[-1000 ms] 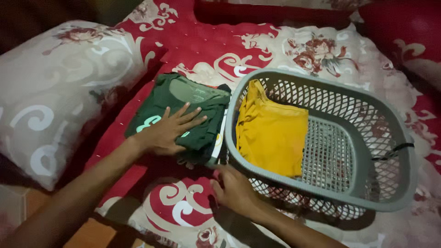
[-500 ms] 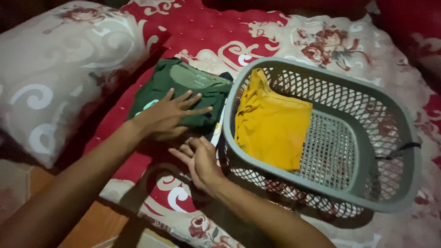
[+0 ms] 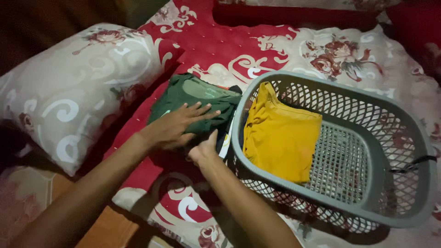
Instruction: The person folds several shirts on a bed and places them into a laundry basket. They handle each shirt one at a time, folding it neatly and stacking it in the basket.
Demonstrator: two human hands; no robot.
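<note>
A grey plastic lattice laundry basket (image 3: 395, 151) sits on a red and cream floral bedspread (image 3: 257, 50), and it serves as the landmark here. Just beside its left rim lies a small stack of folded clothes topped by a folded dark green cotton T-shirt (image 3: 202, 94). The stack's long axis runs roughly parallel to that rim, from the near end towards the far end of the basket.

The left hand (image 3: 177, 126) rests flat on top of the green T-shirt, fingers spread and pointing towards the basket; it presses down and clasps nothing. The right hand (image 3: 204, 149) is at the stack's near end, close against the basket's left wall. Its thumb stands up against the edge of the pile and its fingers disappear beneath the clothes, so the exact closure cannot be told; it looks like a cradling hold from below rather than a pinch.

Both hands are on the stack, one on top and one at the near edge, and the basket lies to their right. The right hand is the nearer of the two to it.

Inside the basket, against its left wall, lies a folded mustard-yellow garment (image 3: 280, 138); bare mesh floor shows to its right. A large cream floral pillow (image 3: 69, 92) lies well away from the basket, beyond the stack.
</note>
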